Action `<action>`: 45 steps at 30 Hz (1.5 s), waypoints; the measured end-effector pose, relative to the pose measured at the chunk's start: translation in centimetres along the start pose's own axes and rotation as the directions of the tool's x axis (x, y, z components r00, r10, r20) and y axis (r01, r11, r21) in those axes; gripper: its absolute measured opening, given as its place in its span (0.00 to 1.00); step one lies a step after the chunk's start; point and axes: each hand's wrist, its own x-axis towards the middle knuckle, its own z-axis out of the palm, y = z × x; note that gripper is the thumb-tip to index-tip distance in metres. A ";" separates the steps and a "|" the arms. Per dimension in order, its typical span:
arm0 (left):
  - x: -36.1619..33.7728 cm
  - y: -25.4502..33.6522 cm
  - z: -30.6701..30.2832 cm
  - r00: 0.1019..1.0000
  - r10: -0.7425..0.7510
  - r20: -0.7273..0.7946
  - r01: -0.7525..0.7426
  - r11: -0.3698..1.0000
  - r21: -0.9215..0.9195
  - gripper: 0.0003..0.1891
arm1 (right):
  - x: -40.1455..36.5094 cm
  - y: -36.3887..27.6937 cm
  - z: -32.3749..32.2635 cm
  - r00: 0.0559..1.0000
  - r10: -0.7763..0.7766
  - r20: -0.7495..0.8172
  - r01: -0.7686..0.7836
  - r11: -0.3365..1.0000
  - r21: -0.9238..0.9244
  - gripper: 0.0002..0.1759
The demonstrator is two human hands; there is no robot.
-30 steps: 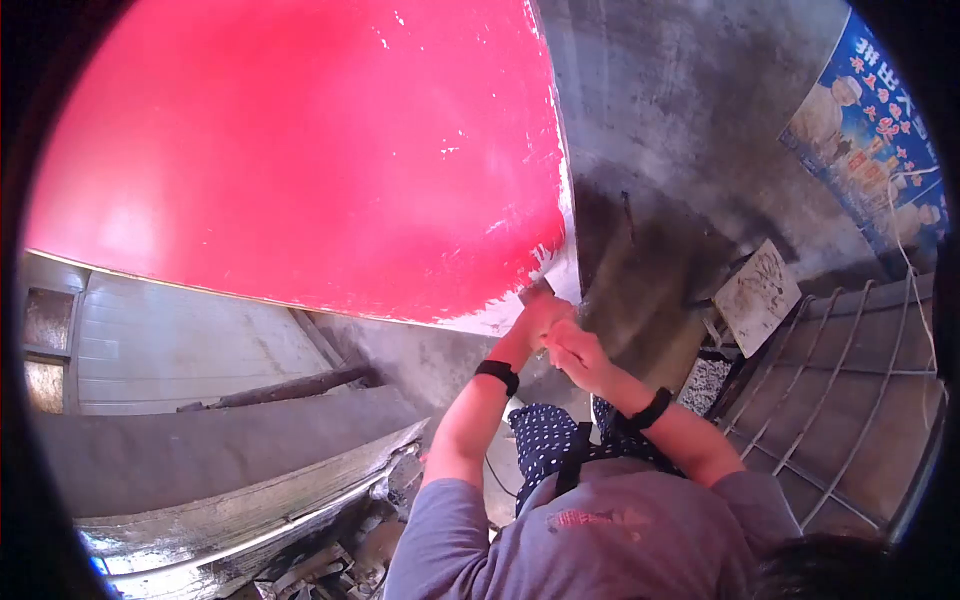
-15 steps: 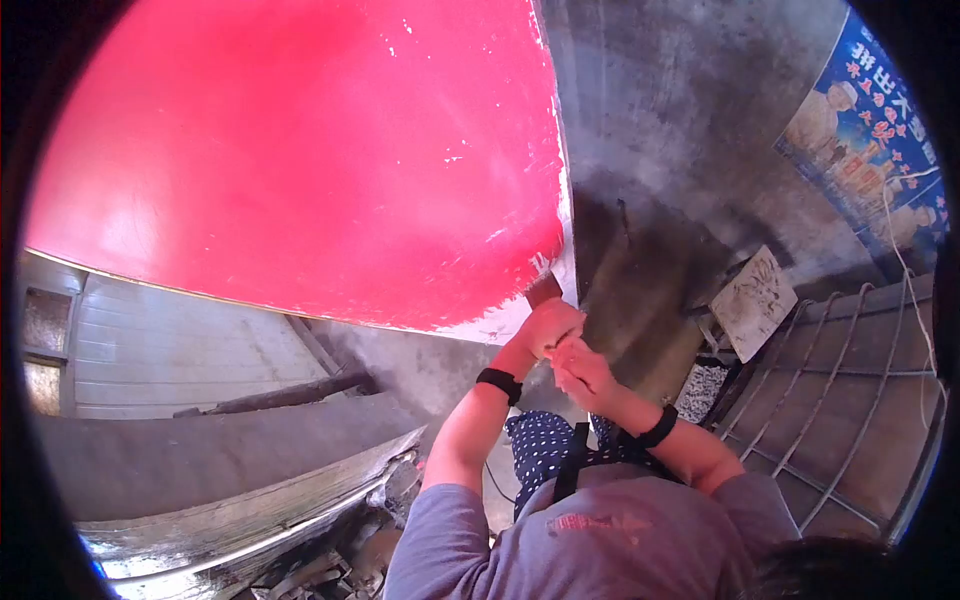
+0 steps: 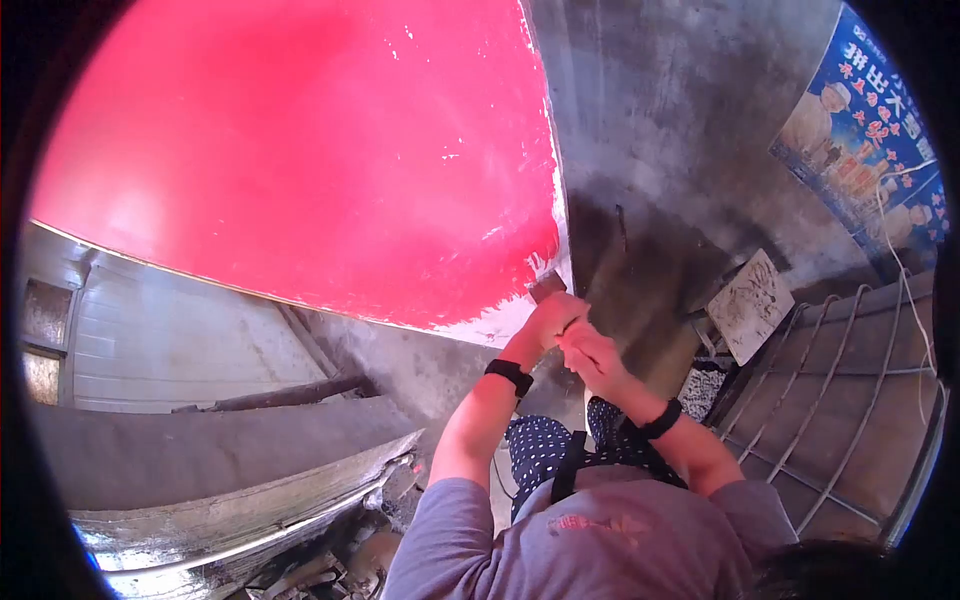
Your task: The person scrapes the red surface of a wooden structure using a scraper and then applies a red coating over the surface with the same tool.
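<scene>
A large board fills the upper left, coated in glossy red, with a ragged white corner near my hands. My left hand is closed around a dark, flat tool, perhaps a brush or scraper, whose end lies at that corner. Its handle is hidden in my fingers. Just below and to the right, my right hand is closed against my left hand. What it grips, if anything, is too small to make out. Both wrists carry black bands.
A metal grid leans at the lower right, beside a stained pale panel. A blue poster hangs upper right with a white cable over it. A grey ledge is at the lower left, with debris below.
The tool and both hands have shifted slightly right along the white corner. Red now reaches a little further there. The whole view has also moved slightly.
</scene>
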 end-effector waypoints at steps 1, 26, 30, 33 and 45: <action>0.8 1.2 -0.3 0.997 -0.031 -0.068 0.033 0.999 0.037 0.12 | 0.2 -1.2 -0.4 0.999 0.045 -0.020 -0.045 0.999 -0.005 0.04; 7.0 16.4 -6.6 0.849 0.371 -0.375 -0.068 0.782 0.620 0.12 | 1.8 -17.6 -1.9 0.817 -0.407 0.408 0.459 0.888 -0.033 0.12; 7.9 18.4 -7.0 0.815 0.414 -0.405 -0.006 0.705 0.709 0.14 | 0.7 -19.1 -3.8 0.848 -0.368 0.382 0.433 0.896 -0.100 0.19; 8.8 19.7 -8.1 0.916 0.315 -0.249 0.007 0.608 0.794 0.05 | -0.2 -20.5 -4.5 0.973 -0.111 0.203 0.197 0.857 -0.475 0.25; 11.6 20.1 -11.2 0.959 0.258 -0.118 -0.008 0.440 0.898 0.03 | 2.7 -16.4 -4.3 0.972 0.232 0.030 -0.233 0.944 0.233 0.29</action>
